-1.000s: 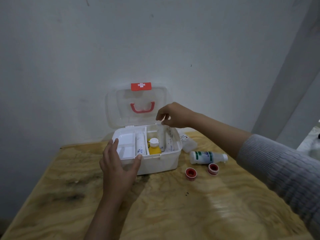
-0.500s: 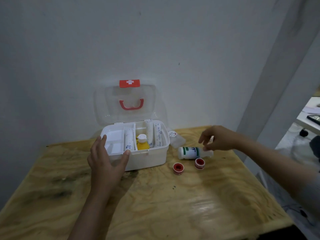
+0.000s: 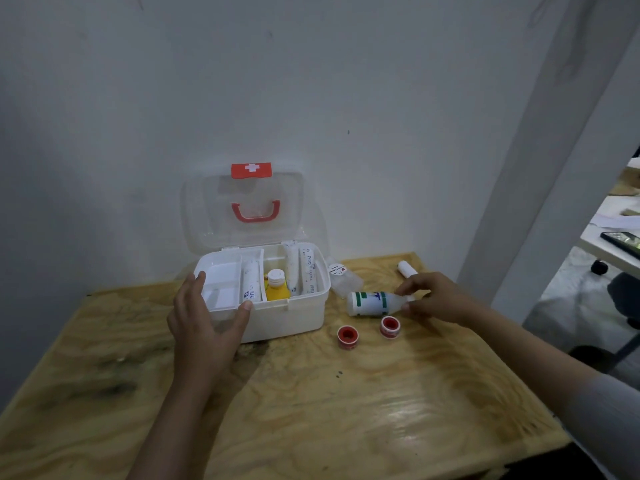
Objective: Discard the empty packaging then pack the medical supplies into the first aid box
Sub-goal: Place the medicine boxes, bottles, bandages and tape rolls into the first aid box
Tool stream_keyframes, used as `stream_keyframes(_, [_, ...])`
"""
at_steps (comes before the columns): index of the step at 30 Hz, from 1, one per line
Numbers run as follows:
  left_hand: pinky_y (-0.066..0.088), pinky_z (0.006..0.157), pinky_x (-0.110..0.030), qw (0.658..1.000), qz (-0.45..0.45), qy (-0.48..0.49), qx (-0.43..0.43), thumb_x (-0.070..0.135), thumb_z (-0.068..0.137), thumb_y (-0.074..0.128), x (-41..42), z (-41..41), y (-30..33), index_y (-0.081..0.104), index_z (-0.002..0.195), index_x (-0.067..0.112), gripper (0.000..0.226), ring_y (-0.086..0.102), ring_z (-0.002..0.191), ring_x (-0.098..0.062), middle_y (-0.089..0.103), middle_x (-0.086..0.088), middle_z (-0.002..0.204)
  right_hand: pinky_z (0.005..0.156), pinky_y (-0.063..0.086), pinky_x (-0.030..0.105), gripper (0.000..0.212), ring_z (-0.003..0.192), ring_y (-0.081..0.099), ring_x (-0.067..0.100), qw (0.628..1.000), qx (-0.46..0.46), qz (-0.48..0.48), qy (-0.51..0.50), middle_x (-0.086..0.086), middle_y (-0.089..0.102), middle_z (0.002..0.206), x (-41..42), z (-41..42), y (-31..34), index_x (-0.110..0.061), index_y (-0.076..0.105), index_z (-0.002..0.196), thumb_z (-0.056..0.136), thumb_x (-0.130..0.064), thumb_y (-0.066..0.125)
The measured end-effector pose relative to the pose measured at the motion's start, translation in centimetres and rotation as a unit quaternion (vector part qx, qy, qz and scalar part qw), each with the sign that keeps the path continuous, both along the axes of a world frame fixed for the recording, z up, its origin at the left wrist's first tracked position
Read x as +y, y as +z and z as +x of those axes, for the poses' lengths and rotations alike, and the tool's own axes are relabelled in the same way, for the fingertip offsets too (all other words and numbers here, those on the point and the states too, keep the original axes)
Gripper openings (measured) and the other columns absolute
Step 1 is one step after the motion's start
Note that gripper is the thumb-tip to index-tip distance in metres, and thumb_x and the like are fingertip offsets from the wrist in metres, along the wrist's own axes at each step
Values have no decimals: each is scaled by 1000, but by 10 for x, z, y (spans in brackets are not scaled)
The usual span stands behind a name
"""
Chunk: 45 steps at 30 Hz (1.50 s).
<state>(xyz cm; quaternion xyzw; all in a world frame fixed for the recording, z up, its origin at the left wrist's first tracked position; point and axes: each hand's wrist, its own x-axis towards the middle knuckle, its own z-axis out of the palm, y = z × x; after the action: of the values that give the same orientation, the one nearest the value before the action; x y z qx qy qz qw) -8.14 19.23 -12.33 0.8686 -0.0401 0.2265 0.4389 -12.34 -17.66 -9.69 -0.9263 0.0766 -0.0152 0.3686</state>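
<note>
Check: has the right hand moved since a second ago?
Yes. The right hand left the open first aid box and went right and down to the table, where its fingers now close on the neck of the lying white bottle.

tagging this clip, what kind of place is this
Probably a plain indoor room, maybe an office or workroom: a bare plywood table against a blank wall, and a desk with a phone through the opening at right.

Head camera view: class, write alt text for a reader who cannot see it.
A right hand grips the neck of a white green-labelled bottle lying on a plywood table, while the left hand steadies an open white plastic first aid box.
</note>
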Motion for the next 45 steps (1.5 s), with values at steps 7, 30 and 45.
stream_keyframes(7, [31,104,-50,1000,5,-4,8,42,76,69,1,2,0,24,143,25,82,22,135,-30,21,-3,153,71,59,33,11,73,71,18,995,-93,46,-1,5,71,100,-1,-2,24,-15,72,89,78,-12,73])
stream_keyframes(30, [28,104,-42,1000,5,-11,-5,46,76,67,2,-1,3,25,143,24,82,21,137,-26,21,-1,154,62,50,15,27,66,60,7,969,-143,-118,164,4,71,93,132,58,83,-12,70,93,68,-14,81])
stream_keyframes(45, [31,103,-46,1000,-7,-10,-5,44,75,69,1,1,0,25,142,25,82,23,135,-28,21,-2,153,65,52,25,12,68,62,8,980,-145,-116,68,-16,64,79,83,-11,38,-23,66,87,78,-19,72])
